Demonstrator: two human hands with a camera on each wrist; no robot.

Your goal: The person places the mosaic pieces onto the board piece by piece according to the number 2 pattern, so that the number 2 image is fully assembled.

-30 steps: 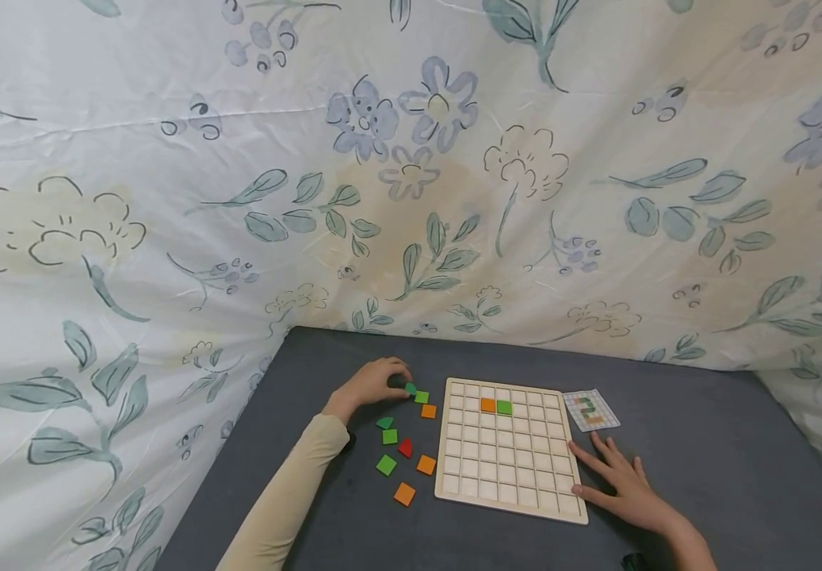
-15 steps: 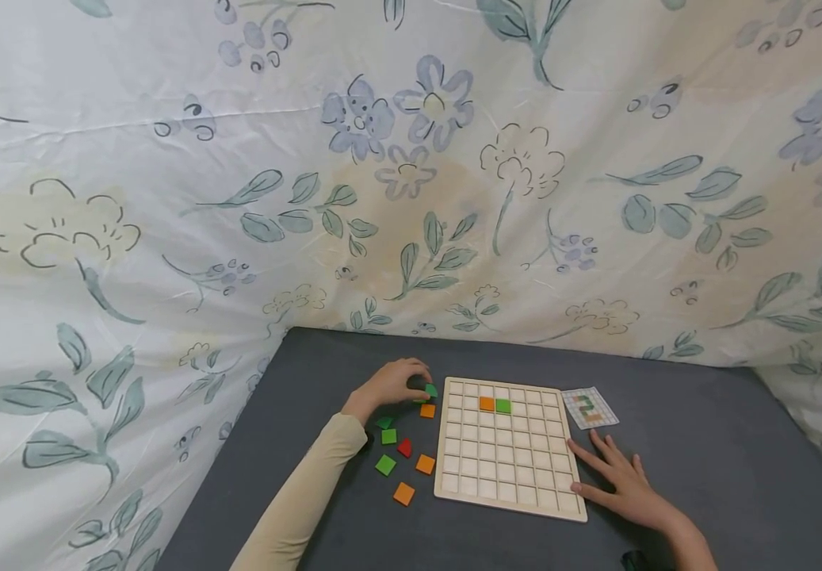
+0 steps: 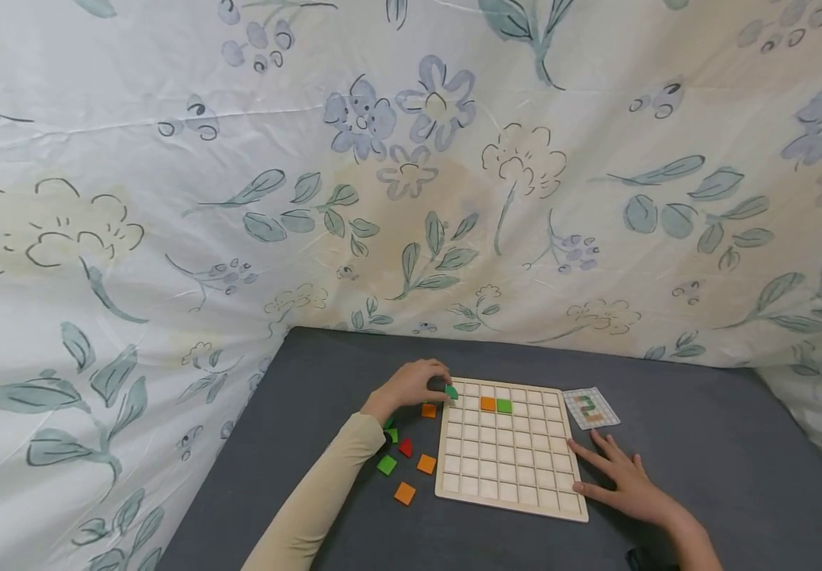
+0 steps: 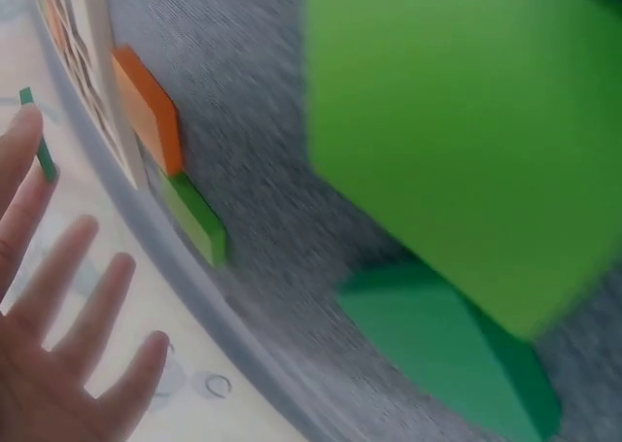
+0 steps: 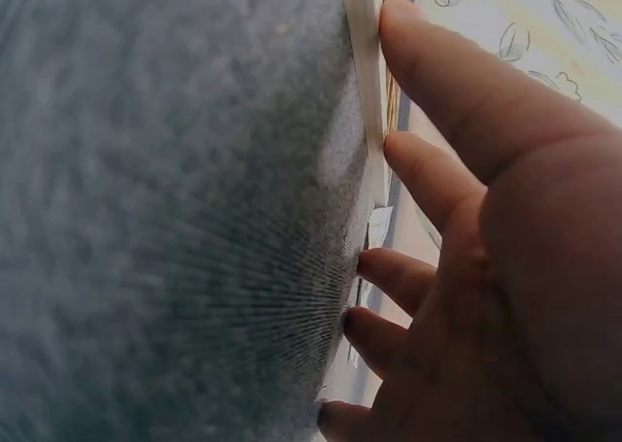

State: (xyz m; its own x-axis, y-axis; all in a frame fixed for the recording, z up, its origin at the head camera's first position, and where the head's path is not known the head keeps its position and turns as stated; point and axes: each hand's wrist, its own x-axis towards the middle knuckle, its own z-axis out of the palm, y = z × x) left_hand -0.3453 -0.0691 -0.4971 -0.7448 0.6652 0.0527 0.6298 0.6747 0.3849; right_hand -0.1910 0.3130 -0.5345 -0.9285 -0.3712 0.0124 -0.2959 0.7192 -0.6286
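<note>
My left hand (image 3: 411,385) pinches a small dark green tile (image 3: 451,392) over the far left corner of the pale wooden grid board (image 3: 506,488). My right hand (image 3: 621,484) lies flat, fingers wide, at its near right edge.

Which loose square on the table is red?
The red square, in the loose pile left of the wooden board; the squares around it are green or orange.

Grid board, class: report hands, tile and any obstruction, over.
Left hand pinches a green tile at the grid board far-left corner. Right hand flat by board's right edge. Two tiles already seated; nothing blocks.
</note>
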